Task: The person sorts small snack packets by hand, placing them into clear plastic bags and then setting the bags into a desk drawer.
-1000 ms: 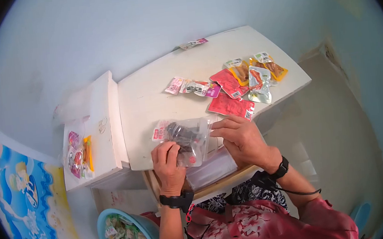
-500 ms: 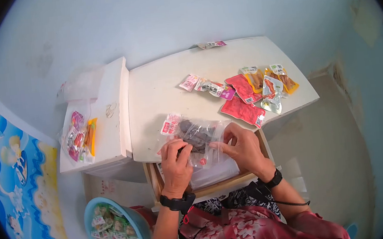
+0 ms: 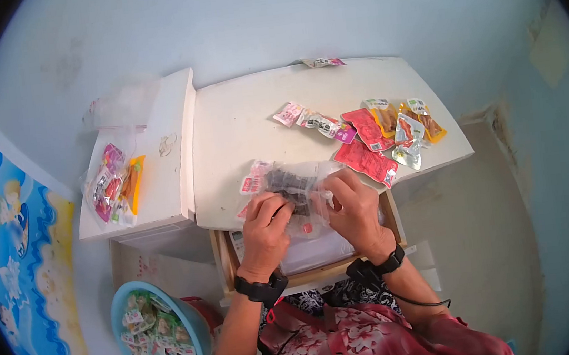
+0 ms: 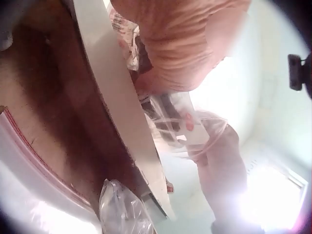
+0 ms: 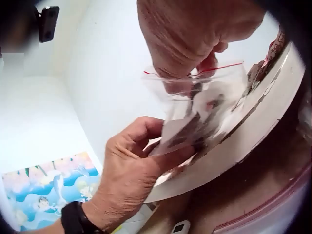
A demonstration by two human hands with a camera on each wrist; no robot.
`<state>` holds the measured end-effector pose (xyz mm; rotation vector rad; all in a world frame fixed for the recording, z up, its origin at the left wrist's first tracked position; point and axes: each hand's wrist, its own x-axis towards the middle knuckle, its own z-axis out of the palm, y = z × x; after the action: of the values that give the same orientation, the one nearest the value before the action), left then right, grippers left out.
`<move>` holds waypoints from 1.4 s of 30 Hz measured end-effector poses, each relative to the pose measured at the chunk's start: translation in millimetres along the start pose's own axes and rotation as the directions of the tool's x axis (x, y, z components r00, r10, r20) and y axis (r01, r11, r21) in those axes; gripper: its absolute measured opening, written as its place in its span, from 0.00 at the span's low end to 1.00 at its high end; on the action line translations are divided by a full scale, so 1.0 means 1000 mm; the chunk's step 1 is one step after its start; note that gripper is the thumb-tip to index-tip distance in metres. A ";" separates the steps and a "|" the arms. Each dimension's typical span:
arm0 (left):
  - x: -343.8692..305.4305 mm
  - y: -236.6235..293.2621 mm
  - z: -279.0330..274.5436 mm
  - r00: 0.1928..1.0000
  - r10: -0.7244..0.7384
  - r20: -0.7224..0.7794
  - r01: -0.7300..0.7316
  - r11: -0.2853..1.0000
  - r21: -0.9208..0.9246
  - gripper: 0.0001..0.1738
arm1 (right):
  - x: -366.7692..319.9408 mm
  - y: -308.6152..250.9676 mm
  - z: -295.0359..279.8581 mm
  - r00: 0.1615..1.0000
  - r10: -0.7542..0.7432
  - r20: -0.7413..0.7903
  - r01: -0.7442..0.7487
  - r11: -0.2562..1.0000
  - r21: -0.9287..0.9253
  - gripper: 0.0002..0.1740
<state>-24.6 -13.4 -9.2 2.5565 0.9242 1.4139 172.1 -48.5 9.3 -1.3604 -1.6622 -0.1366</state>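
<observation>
Between the two hands is a clear zip bag (image 3: 326, 168) (image 5: 178, 119) with dark packaged contents, over the front edge of the white tabletop (image 3: 224, 135). My left hand (image 3: 266, 238) (image 4: 178, 44) (image 5: 129, 170) grips its left side, fingers bent over the plastic. My right hand (image 3: 356, 211) (image 4: 222, 170) (image 5: 195, 36) pinches the bag near its red-lined mouth; its fingertips are partly hidden by the plastic. A pink-and-white label shows at the bag's left side in the head view.
Several red, yellow and silver packets (image 3: 369, 161) lie at the tabletop's right. Left, a lower white surface (image 3: 160, 183) holds more packets and a plastic bag. Below are an open drawer (image 3: 224, 267) with clear plastic inside and a blue tub (image 3: 200, 332) full of packets.
The right hand has moved from the bag's right edge inward over the plastic, nearer the left hand. The left hand keeps its grip. The head view has shifted slightly.
</observation>
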 end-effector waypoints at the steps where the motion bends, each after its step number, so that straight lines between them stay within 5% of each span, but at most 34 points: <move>1: 0.001 -0.002 -0.001 1.000 0.006 -0.005 -0.006 1.000 -0.002 0.20 | 0.001 0.002 0.002 1.000 -0.015 0.017 0.015 1.000 0.008 0.14; 4: 0.000 -0.004 -0.003 1.000 0.026 -0.014 -0.026 1.000 -0.005 0.20 | -0.004 0.017 0.008 0.921 0.305 0.242 -0.377 0.854 0.359 0.13; 7: -0.002 -0.005 -0.002 0.999 0.041 -0.027 -0.040 0.999 0.037 0.20 | -0.008 0.021 0.008 0.733 0.491 0.470 -0.675 0.441 0.592 0.11; 10: -0.002 -0.004 -0.003 0.999 0.030 -0.029 -0.027 0.995 0.099 0.24 | -0.007 0.005 0.001 0.882 0.420 0.214 -0.466 0.712 0.525 0.08; 13: -0.007 -0.008 -0.010 0.999 -0.021 0.029 0.019 0.998 0.067 0.29 | -0.023 0.018 0.015 0.864 0.495 0.097 -0.404 0.565 0.720 0.05; 15: -0.005 -0.005 -0.026 0.995 -0.009 0.097 0.008 1.000 0.014 0.33 | -0.024 0.023 0.007 0.819 0.553 0.149 -0.460 0.480 0.747 0.03; 18: -0.008 -0.001 -0.045 0.970 -0.215 0.117 0.241 0.923 -0.300 0.37 | -0.018 0.026 -0.014 0.773 0.552 0.311 -0.583 0.427 0.691 0.04; 21: -0.010 -0.015 -0.051 0.899 -0.435 0.045 0.417 0.822 -0.388 0.38 | -0.009 0.022 -0.022 0.707 0.552 0.442 -0.666 0.308 0.679 0.05; 22: -0.006 -0.021 -0.050 0.894 -0.449 0.007 0.428 0.847 -0.317 0.37 | -0.006 0.021 -0.021 0.683 0.554 0.476 -0.682 0.250 0.688 0.05; 26: 0.006 -0.048 -0.037 0.803 -0.593 -0.060 0.563 0.787 -0.251 0.32 | -0.001 0.030 -0.017 0.701 0.512 0.497 -0.696 0.340 0.632 0.07; 29: 0.039 -0.048 -0.042 0.683 -0.717 0.139 0.725 0.688 -0.008 0.30 | 0.005 0.028 -0.012 0.700 0.515 0.495 -0.695 0.333 0.637 0.09; 32: 0.037 -0.069 -0.020 0.689 -0.696 0.203 0.709 0.706 0.014 0.27 | 0.009 0.024 -0.008 0.695 0.513 0.504 -0.691 0.282 0.665 0.12; 35: 0.037 -0.069 -0.016 0.648 -0.698 0.305 0.757 0.545 -0.360 0.23 | 0.016 0.015 -0.010 0.667 0.538 0.516 -0.691 0.185 0.699 0.15; 37: 0.035 -0.059 -0.017 0.740 -0.650 0.172 0.640 0.602 -0.478 0.19 | 0.022 0.009 -0.012 0.666 0.552 0.502 -0.639 0.076 0.765 0.15; 42: 0.029 -0.024 -0.026 0.833 -0.546 -0.089 0.435 0.746 -0.504 0.16 | 0.015 0.025 -0.020 0.711 0.394 0.582 -0.681 0.179 0.710 0.10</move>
<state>-44.7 15.9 18.7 1.6551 1.0365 1.5391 204.6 -40.8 19.3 -0.9726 -0.9562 1.3155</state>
